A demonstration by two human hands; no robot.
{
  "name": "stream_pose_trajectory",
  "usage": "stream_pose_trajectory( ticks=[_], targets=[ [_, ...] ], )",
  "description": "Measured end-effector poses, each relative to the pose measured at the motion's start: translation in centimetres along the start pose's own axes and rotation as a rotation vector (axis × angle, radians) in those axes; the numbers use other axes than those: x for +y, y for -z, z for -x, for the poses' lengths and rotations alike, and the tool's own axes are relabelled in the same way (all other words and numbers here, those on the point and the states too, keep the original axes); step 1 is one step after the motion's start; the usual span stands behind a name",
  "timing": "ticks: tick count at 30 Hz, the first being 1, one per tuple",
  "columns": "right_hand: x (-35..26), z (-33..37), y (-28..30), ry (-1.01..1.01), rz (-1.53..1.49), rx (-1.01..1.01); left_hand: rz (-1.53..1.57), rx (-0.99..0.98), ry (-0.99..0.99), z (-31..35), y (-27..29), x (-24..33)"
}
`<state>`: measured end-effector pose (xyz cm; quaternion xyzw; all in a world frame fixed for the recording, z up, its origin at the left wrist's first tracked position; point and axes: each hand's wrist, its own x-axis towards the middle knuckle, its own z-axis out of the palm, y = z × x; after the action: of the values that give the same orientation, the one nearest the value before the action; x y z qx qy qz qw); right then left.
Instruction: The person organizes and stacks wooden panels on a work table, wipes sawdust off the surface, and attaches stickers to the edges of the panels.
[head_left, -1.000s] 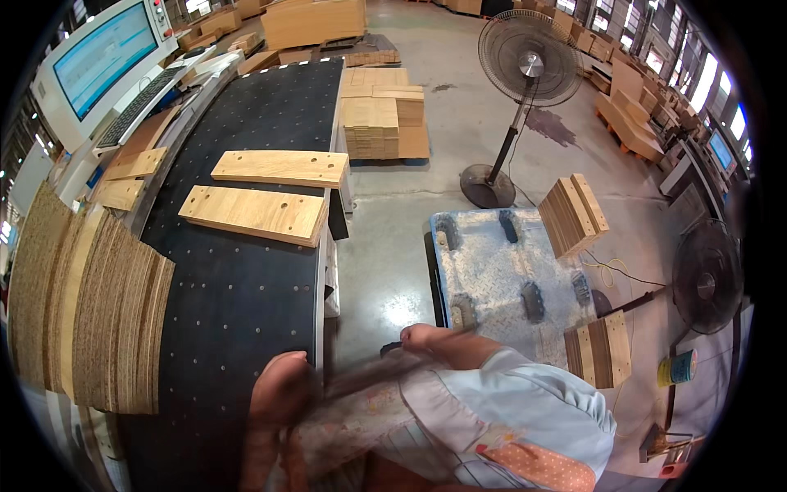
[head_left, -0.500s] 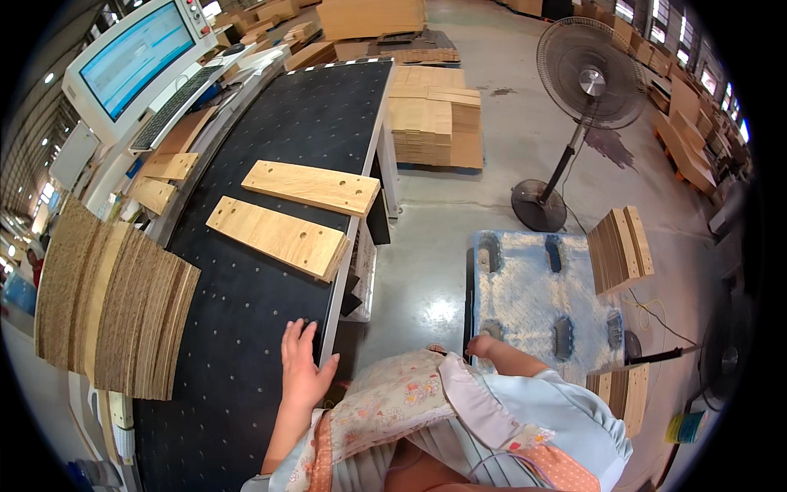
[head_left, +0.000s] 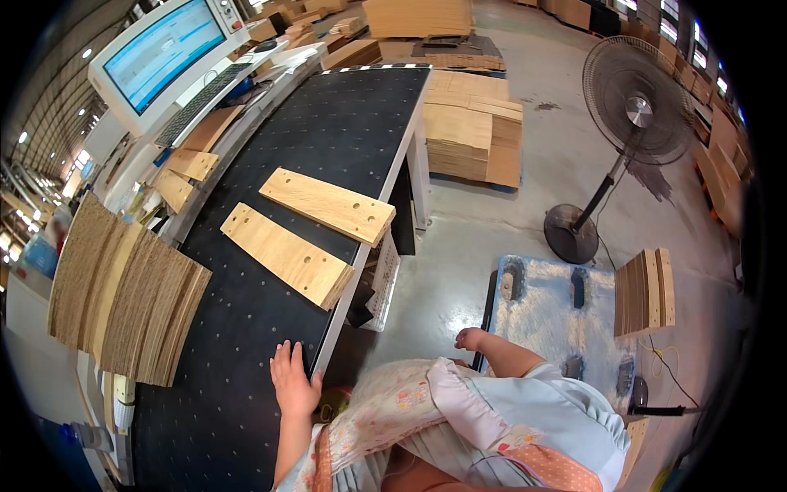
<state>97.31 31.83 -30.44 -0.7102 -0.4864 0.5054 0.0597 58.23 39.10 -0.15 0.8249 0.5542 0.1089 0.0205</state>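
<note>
My left hand (head_left: 294,385) lies flat near the right edge of the black dotted table (head_left: 246,344), fingers stretched out and holding nothing. Farther along that table lie two stacks of pale wooden boards with drilled holes, a nearer stack (head_left: 287,256) and a farther stack (head_left: 328,201). Out past the table edge, my right hand (head_left: 471,339) hangs beside the blue pallet (head_left: 525,307). Its fingers look curled, but whether anything is in them is hidden.
A tall stack of brown boards (head_left: 131,287) stands at the table's left. Beyond it are a monitor (head_left: 164,53) and a keyboard (head_left: 201,98). A floor fan (head_left: 638,111) stands at the right. More boards (head_left: 643,291) sit on the pallet's right side.
The view has turned, so the table, boards and fan appear shifted right and slightly down. My right hand has swung a little away from the pallet. My left hand stays on the table.
</note>
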Motion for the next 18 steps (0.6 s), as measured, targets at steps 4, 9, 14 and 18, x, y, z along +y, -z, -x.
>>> stream_pose_trajectory(
  ticks=[4, 9, 14, 18],
  targets=[
    [-4.3, -2.5, 3.8, -0.046, -0.283, -0.079, 0.009, 0.033, 0.011, 0.0, 0.2, 0.4],
    [-17.5, -1.1, 10.4, 0.281, -1.11, 0.008, 0.018, 0.019, 0.039, -0.2, 0.4, 0.6],
    [-25.7, -0.2, 14.6, 0.556, -1.457, -0.003, 0.037, 0.004, 0.051, -0.3, 0.6, 0.8],
    [-28.4, -0.1, 14.8, 0.536, -1.458, -0.014, 0.04, -0.003, 0.047, -0.5, 0.6, 0.9]
  ],
)
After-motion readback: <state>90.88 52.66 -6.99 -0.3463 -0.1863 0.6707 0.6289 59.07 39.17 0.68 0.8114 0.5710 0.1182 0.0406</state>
